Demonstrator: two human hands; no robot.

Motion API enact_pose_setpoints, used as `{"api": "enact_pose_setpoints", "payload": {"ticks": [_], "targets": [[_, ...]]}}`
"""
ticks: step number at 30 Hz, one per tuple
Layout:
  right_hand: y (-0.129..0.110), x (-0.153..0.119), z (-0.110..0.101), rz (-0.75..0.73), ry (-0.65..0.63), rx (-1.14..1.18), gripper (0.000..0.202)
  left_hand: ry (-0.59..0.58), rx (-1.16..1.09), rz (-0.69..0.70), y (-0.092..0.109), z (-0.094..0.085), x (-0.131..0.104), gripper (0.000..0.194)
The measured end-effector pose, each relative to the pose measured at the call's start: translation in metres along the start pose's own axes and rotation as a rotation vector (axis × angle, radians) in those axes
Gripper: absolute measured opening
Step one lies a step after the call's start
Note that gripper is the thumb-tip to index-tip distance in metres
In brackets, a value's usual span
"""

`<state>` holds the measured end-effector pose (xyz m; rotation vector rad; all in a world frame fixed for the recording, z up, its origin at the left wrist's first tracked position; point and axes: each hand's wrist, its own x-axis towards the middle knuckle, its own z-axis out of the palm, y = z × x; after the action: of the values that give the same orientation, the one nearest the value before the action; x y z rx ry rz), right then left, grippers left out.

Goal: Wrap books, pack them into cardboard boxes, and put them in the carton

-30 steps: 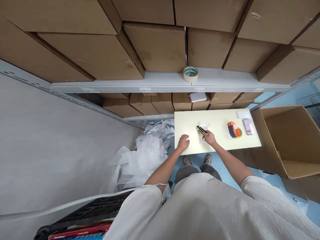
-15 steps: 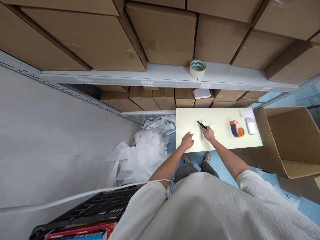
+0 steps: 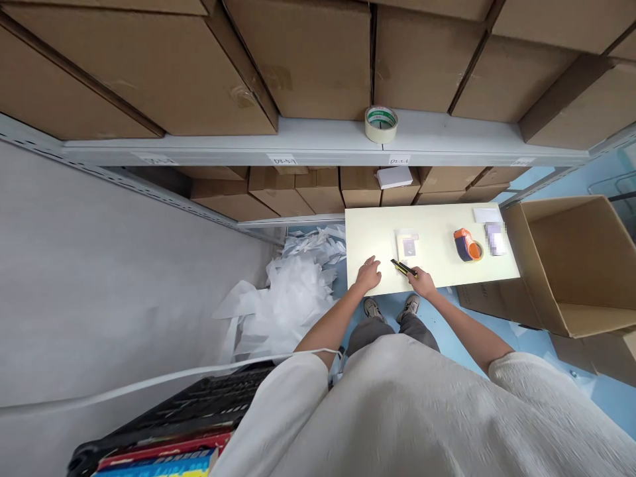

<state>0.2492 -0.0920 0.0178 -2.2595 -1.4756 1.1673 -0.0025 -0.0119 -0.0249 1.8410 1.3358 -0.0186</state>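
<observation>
My right hand (image 3: 422,281) is closed round a black and yellow box cutter (image 3: 404,268), held low over the front edge of the pale table (image 3: 440,268). Its tip points to the left. My left hand (image 3: 368,273) rests at the table's left front part, fingers apart, with nothing in it. Between and beyond the hands lies a small flat pack (image 3: 408,246) with a dark printed patch. To the right stands an orange and dark blue tape dispenser (image 3: 466,245), with a purple and white pack (image 3: 495,238) and a white packet (image 3: 487,215) behind it.
Shelves (image 3: 318,152) with cardboard boxes run across behind the table, with a tape roll (image 3: 381,124) on the ledge. An open carton (image 3: 541,271) stands at the right. White wrapping sheets (image 3: 293,301) pile up at the left. A black crate (image 3: 199,404) and white cable are lower left.
My right hand has drawn back toward the table's front edge with the box cutter, uncovering the small flat pack. The whole view has shifted slightly.
</observation>
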Motion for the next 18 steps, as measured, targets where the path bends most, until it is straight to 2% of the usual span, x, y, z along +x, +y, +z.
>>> {"api": "enact_pose_setpoints", "payload": {"ticks": [9,13,18], "targets": [[0.015,-0.033,0.003,-0.006,-0.087,-0.002,0.034,-0.002,0.053,0.013,-0.003,0.007,-0.001,0.051],[0.010,-0.036,-0.004,0.010,-0.013,0.093,0.036,-0.017,0.054,0.009,-0.004,0.007,-0.003,0.052],[-0.005,-0.027,-0.026,0.003,0.069,0.360,0.048,-0.044,0.037,-0.030,-0.004,0.000,-0.005,0.053]]}}
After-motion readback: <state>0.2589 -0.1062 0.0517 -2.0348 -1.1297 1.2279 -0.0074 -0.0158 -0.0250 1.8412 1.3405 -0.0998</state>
